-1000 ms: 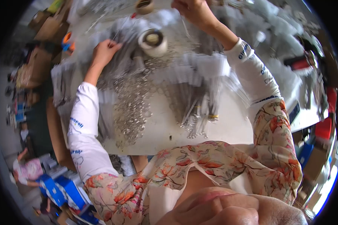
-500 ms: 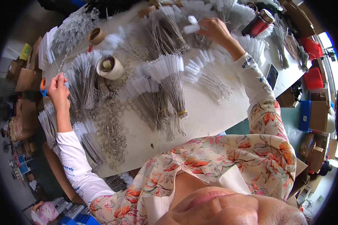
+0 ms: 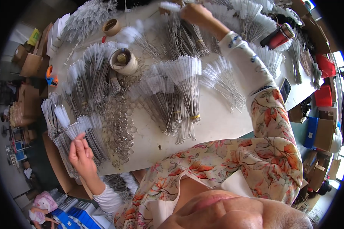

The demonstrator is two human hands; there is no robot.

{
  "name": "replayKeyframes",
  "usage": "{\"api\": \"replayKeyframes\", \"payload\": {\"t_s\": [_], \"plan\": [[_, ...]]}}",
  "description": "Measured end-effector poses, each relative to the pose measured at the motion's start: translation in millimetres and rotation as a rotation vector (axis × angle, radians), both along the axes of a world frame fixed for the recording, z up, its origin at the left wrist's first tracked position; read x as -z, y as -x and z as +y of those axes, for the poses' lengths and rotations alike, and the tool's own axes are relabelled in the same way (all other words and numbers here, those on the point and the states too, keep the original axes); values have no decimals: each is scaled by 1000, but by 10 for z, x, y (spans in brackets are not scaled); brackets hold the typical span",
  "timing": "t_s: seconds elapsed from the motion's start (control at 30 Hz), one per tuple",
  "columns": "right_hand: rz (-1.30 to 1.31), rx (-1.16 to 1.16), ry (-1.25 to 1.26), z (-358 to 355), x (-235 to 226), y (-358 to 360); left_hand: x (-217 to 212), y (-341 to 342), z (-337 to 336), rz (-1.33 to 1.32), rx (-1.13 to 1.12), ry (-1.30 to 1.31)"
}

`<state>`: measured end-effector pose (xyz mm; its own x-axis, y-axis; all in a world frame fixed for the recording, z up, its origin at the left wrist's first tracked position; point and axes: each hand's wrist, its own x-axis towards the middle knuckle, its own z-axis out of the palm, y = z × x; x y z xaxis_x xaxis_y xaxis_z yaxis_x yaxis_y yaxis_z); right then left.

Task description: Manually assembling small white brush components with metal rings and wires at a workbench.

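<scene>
My right hand (image 3: 197, 16) is at the far side of the table, fingers closed and slightly blurred. A white-bristled brush (image 3: 170, 6) sticks out to its left, seemingly in its grip. Below it lie bundles of thin wire-handled brushes (image 3: 189, 76), some tied with yellow bands. My left hand (image 3: 82, 156) hovers at the near left over more brush bundles (image 3: 90, 128), thumb and fingers pinched together. What they hold, if anything, cannot be made out. Several loose wire rings (image 3: 120, 133) are heaped to the right of that hand.
Two brown rolls, a small one (image 3: 111, 27) and a larger one (image 3: 124, 63), stand among the brushes. Orange-handled scissors (image 3: 51, 76) lie at the left edge. A red and black flask (image 3: 279, 36) and a phone (image 3: 285, 89) are at the right. Cardboard boxes (image 3: 321, 133) surround the table.
My left hand has come down from the upper left, by the scissors, to the near-left bundles. My right hand has moved farther away and left with the white-bristled brush.
</scene>
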<state>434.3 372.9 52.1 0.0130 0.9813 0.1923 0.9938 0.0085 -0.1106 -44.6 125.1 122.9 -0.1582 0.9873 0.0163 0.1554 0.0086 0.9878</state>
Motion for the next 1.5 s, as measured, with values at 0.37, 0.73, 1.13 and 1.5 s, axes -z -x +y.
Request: {"api": "replayKeyframes", "payload": {"t_s": [0.37, 0.73, 1.13, 1.5], "plan": [[554, 294, 118, -304, 109, -352, 497, -104, -233, -37, 52, -126], [1867, -727, 128, -2058, -856, 703, 94, -1403, -229, -140, 465, -184], [1798, -439, -118, -2962, -374, 1332, 166, -1743, -346, 258, 340, -977], [1682, -434, 459, -3102, -388, 1384, 432, -1283, -580, 392, 280, -958]]}}
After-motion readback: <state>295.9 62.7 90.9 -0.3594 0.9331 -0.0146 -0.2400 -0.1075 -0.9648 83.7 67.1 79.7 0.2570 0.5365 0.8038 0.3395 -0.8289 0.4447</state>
